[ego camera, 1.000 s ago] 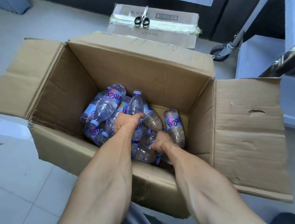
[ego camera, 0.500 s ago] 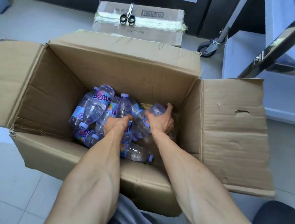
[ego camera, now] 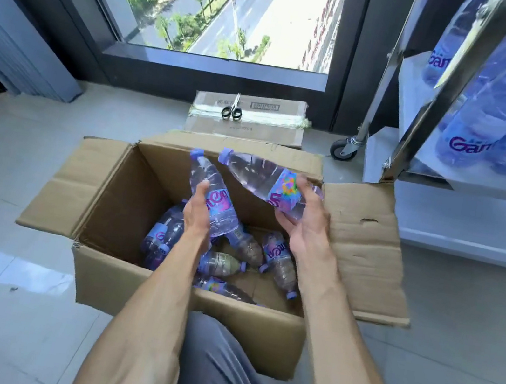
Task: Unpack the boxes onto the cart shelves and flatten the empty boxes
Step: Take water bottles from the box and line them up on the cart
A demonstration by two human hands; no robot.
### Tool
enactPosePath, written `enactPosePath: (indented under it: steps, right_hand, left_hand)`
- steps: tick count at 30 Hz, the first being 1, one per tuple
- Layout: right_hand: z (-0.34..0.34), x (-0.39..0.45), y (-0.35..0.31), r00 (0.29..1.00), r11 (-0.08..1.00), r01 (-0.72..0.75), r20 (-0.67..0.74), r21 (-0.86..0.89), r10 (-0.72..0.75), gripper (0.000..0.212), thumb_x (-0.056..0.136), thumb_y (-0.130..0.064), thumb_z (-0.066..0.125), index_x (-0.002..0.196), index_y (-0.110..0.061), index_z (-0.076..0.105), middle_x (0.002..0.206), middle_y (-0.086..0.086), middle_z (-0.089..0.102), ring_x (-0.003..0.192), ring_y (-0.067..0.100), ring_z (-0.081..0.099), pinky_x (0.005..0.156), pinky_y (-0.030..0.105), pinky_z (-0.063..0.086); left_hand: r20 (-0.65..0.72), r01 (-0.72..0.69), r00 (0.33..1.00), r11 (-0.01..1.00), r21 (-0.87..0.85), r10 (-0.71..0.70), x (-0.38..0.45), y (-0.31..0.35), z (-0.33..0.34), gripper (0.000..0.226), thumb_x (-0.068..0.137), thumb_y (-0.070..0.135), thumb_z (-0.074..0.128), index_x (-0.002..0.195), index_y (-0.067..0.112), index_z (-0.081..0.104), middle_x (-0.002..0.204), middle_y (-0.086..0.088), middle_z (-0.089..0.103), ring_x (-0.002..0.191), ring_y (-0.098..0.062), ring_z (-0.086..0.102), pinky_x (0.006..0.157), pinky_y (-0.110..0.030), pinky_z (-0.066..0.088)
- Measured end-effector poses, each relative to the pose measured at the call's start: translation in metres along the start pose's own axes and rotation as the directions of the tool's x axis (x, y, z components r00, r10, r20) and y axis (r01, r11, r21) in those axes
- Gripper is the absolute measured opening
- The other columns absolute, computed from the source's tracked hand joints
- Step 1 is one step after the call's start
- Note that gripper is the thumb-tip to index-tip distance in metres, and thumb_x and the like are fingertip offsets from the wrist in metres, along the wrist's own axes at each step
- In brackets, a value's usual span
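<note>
Bottles come first: the left hand [ego camera: 197, 216] grips one water bottle [ego camera: 210, 196] by its labelled middle, cap tilted toward the upper left, and the right hand [ego camera: 303, 220] grips a second bottle [ego camera: 264, 178] near its base, cap pointing left. Both are held above the open cardboard box [ego camera: 185, 311] at frame centre, their caps close together but apart. Below them, loose bottles [ego camera: 280, 260] lie on their sides on the box floor, with bare cardboard showing between some. All four flaps are folded outward. At the right edge stands the cart [ego camera: 410, 141], with bottles on its upper shelf [ego camera: 481, 178]. Behind the box, a flattened box [ego camera: 249, 124] carries scissors [ego camera: 232, 109].
</note>
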State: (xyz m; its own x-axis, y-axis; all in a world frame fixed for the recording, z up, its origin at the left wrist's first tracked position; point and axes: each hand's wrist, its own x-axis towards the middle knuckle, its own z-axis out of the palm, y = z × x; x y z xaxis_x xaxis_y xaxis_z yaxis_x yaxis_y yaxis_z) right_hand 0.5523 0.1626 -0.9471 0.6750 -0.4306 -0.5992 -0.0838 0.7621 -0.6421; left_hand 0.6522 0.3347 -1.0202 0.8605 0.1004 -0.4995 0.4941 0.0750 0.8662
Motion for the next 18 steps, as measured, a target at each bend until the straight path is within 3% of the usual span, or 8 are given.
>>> enactPosePath:
  steps: [2, 5, 8, 10, 12, 14, 18]
  right_hand:
    - [-0.005, -0.027, -0.022, 0.996, 0.995, -0.025, 0.092, 0.093, 0.016, 0.03, 0.078, -0.038, 0.075, 0.104, -0.024, 0.068, 0.099, 0.004, 0.07, 0.087, 0.019, 0.066, 0.064, 0.028, 0.054]
    - [-0.027, -0.073, -0.061, 0.999, 1.0, 0.01, 0.03, 0.017, -0.01, 0.053, 0.081, -0.054, 0.067, 0.116, -0.015, 0.068, 0.099, 0.004, 0.069, 0.081, 0.019, 0.061, 0.051, 0.022, 0.039]
    - [-0.072, -0.112, -0.088, 0.999, 0.999, 0.021, 0.027, -0.029, -0.021, 0.042, 0.085, -0.06, 0.06, 0.1, -0.022, 0.068, 0.084, -0.003, 0.069, 0.065, 0.014, 0.058, 0.046, 0.02, 0.03]
    - [-0.116, -0.133, -0.1, 0.992, 0.999, 0.021, 0.126, 0.034, -0.025, 0.033, 0.088, -0.057, 0.059, 0.09, -0.024, 0.067, 0.08, -0.007, 0.067, 0.062, 0.01, 0.058, 0.05, 0.019, 0.035]
    - [-0.16, -0.147, -0.109, 0.967, 0.994, 0.043, 0.244, 0.104, -0.067, 0.023, 0.081, -0.047, 0.069, 0.086, -0.024, 0.072, 0.088, -0.008, 0.069, 0.073, 0.008, 0.064, 0.062, 0.022, 0.047]
    - [-0.201, -0.164, -0.124, 0.945, 0.986, -0.003, 0.323, 0.169, -0.052, 0.028, 0.067, -0.047, 0.071, 0.075, -0.022, 0.079, 0.085, -0.003, 0.073, 0.074, 0.012, 0.068, 0.066, 0.025, 0.05]
    - [-0.27, -0.192, -0.149, 0.931, 0.979, -0.061, 0.364, 0.195, -0.015, 0.038, 0.075, -0.049, 0.066, 0.085, -0.015, 0.077, 0.086, 0.006, 0.07, 0.074, 0.021, 0.065, 0.065, 0.028, 0.05]
  left_hand:
    - [0.076, -0.058, 0.995, 0.995, -0.076, 0.064, -0.025, 0.012, 0.011, 0.056, 0.066, 0.058, 0.068, 0.093, 0.01, 0.071, 0.084, -0.012, 0.069, 0.071, -0.025, 0.067, 0.069, -0.037, 0.054]
    - [0.167, -0.1, 0.979, 0.988, -0.121, 0.119, -0.086, 0.028, 0.039, 0.078, 0.062, 0.058, 0.069, 0.11, -0.004, 0.067, 0.088, -0.018, 0.066, 0.071, -0.028, 0.064, 0.058, -0.032, 0.052]
    - [0.25, -0.169, 0.948, 0.976, -0.135, 0.199, -0.155, 0.034, 0.077, 0.08, 0.061, 0.054, 0.068, 0.109, -0.01, 0.064, 0.084, -0.017, 0.065, 0.066, -0.025, 0.063, 0.055, -0.03, 0.05]
    - [0.312, -0.192, 0.922, 0.97, -0.147, 0.229, -0.196, 0.027, 0.105, 0.064, 0.062, 0.052, 0.068, 0.097, -0.001, 0.066, 0.079, -0.013, 0.065, 0.067, -0.023, 0.062, 0.059, -0.03, 0.049]
    - [0.384, -0.183, 0.889, 0.962, -0.2, 0.249, -0.231, 0.017, 0.132, 0.059, 0.066, 0.051, 0.069, 0.099, 0.002, 0.064, 0.085, -0.018, 0.062, 0.071, -0.025, 0.06, 0.063, -0.033, 0.049]
    - [0.423, -0.165, 0.87, 0.958, -0.234, 0.253, -0.263, -0.001, 0.157, 0.052, 0.075, 0.046, 0.067, 0.106, 0.004, 0.066, 0.094, -0.021, 0.066, 0.078, -0.03, 0.064, 0.07, -0.039, 0.053]
    - [0.52, -0.083, 0.849, 0.995, -0.049, 0.096, -0.336, -0.046, 0.194, 0.064, 0.079, 0.06, 0.059, 0.121, 0.013, 0.065, 0.116, -0.011, 0.07, 0.106, -0.03, 0.068, 0.095, -0.048, 0.052]
